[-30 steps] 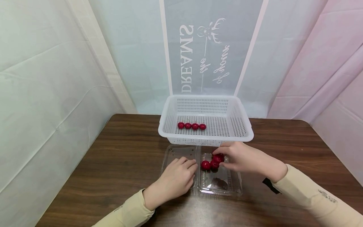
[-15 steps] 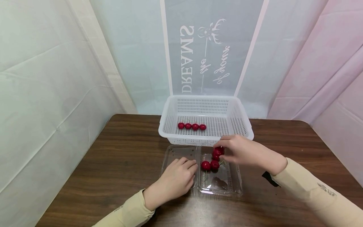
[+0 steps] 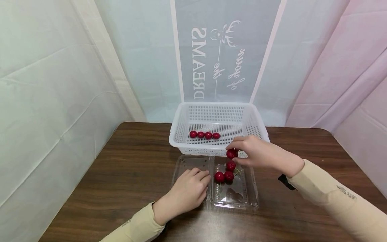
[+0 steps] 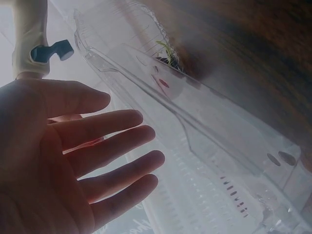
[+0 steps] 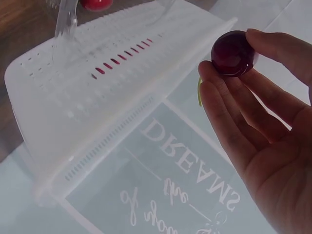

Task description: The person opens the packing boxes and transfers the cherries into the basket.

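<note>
In the head view my right hand [image 3: 257,153] pinches a dark red cherry [image 3: 231,153] between thumb and fingertips, above the front rim of the white basket [image 3: 208,147]. The right wrist view shows this cherry [image 5: 234,53] with a green stem beside the fingers. Three more cherries [image 3: 219,177] lie in the right half of an opened clear plastic clamshell [image 3: 223,203]. My left hand [image 3: 190,190] lies over the clamshell's left half, fingers relaxed and holding nothing. In the left wrist view, the left hand's fingers [image 4: 122,141] are spread beside the clear plastic.
Inside the basket, several cherries [image 3: 208,135] form a row toward the front left. The basket stands at the back of the brown wooden table [image 3: 136,161], right behind the clamshell. A printed curtain [image 3: 223,67] hangs behind it, with pale cloth on both sides.
My right hand has lifted a cherry from the clamshell and moved it back toward the basket. Three cherries now show in the clamshell. The left hand stays put.
</note>
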Available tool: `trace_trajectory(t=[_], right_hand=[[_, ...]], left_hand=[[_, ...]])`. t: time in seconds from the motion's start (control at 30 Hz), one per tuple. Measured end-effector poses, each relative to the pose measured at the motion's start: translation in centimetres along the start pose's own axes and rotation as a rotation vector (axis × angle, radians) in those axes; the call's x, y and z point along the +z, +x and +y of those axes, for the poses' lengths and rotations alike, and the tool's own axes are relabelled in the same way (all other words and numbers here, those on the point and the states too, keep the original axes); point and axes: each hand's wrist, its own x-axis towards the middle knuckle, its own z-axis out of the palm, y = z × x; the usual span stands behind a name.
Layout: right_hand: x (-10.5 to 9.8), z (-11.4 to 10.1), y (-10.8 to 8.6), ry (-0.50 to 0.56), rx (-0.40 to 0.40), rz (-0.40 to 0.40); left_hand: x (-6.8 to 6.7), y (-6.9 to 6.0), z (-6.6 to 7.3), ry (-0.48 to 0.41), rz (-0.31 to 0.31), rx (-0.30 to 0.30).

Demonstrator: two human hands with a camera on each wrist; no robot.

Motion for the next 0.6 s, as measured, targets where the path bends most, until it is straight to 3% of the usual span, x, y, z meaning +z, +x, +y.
trace_trajectory(t=[0.6], right_hand=[[0.3, 2.8, 2.4, -0.024, 0.005, 0.017]], left_hand=[[0.3, 0.0, -0.1, -0.006, 0.003, -0.002]])
